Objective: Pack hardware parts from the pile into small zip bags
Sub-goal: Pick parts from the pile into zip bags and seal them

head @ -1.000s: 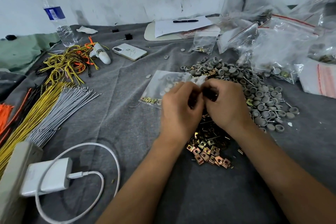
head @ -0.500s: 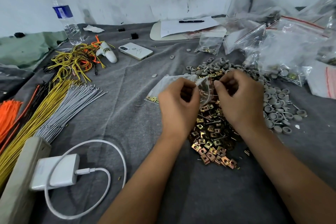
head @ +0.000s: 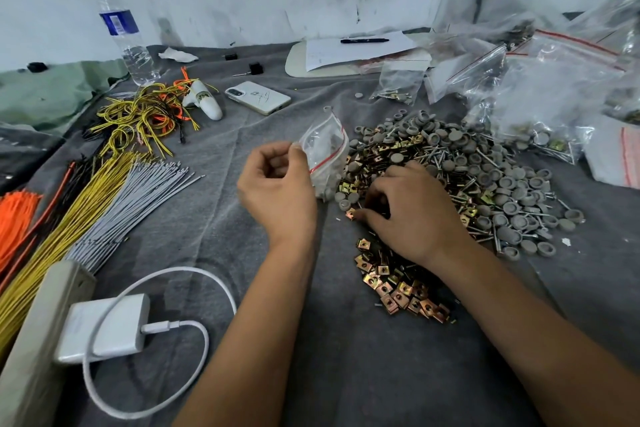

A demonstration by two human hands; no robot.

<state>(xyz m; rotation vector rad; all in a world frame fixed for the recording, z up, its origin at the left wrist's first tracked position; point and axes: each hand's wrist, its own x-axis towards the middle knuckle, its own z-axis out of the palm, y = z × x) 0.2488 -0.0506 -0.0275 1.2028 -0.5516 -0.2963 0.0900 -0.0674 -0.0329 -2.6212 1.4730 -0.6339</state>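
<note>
left hand (head: 277,189) pinches a small zip bag (head: 325,158) by its edge, thumb and fingertip curled on the plastic, holding it up just left of the pile (head: 450,184). bag mouth with red strip is tilted; grey caps already sit in the bottom of it.

right hand (head: 412,211) lies palm down on the near-left part of the pile, fingers curled in among the brass clips (head: 398,291). cannot tell whether it has closed on a clip or only rakes at them; fingertips are hidden under the hand.

pile is mixed: grey caps (head: 512,184), clips, long screws, all on the grey cloth over the bench (head: 346,374). filled bags (head: 547,107) heaped far right.

step in hand, as i read it: picking clips for a bag part-filled with caps. next move calls for a clean pinch on the clips, a lift to the bag, and the mouth kept open enough to drop them in; one-handed hold may let the mouth sag shut.
</note>
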